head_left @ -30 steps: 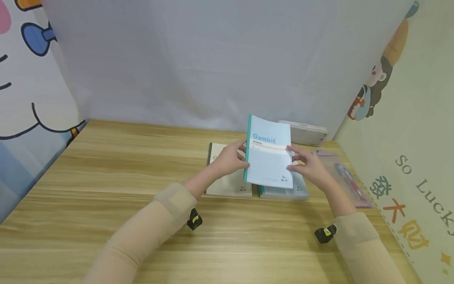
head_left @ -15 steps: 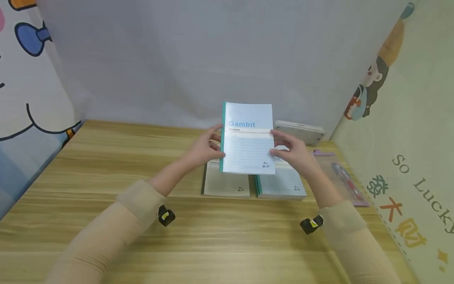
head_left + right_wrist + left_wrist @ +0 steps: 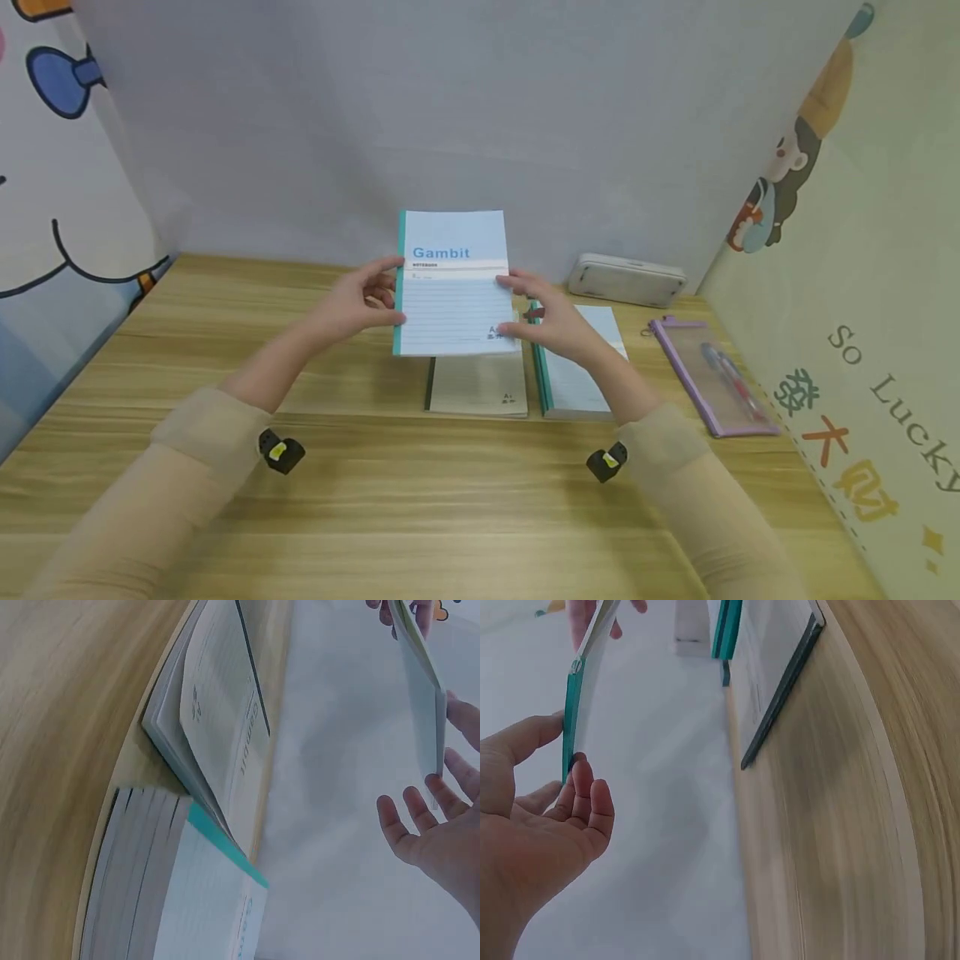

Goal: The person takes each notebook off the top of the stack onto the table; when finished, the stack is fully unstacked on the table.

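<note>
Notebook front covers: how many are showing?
3: held notebook; dark-spined notebook on the table; top of the green-spined stack to its right. More may hide underneath.

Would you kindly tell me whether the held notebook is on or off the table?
Off: both wrist views show a gap between the held notebook and the table.

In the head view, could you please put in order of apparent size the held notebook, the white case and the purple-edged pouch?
1. Held notebook: largest, though it is held up, so nearness may enlarge it.
2. Purple-edged pouch.
3. White case: smallest.
</note>
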Demonstrator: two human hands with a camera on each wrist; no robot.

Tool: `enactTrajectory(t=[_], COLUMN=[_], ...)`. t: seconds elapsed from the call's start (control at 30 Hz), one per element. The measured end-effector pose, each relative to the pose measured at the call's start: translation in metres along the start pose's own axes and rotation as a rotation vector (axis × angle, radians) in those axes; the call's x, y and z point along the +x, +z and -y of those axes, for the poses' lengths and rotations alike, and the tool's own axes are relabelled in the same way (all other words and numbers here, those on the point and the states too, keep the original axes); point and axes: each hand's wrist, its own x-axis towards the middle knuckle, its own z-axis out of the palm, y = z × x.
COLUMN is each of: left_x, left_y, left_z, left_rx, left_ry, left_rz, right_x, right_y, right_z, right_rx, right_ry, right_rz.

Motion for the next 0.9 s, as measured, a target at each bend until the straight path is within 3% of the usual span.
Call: enactTrajectory(t=[0.47,0.63,0.9], left_x=[-0.028,-0.033,-0.036], left_y=[-0.047,-0.053,-0.059], left_z=[0.054,0.073,0.095], left_rx=[0.126,0.199,0.223], left_ry=[-0.024,-0.05,-0.104], left_rz=[0.066,0.1,0.13], right_x=[0.039,0.045,0.059], right_y=[0.069,0.089,0.116], right_z=[-0.002,-0.004,-0.008], right_rx=[-0.078,-0.059,-0.158], right_ry=[0.023,0.087,0.135], right_rz=[0.046,0.089,0.158])
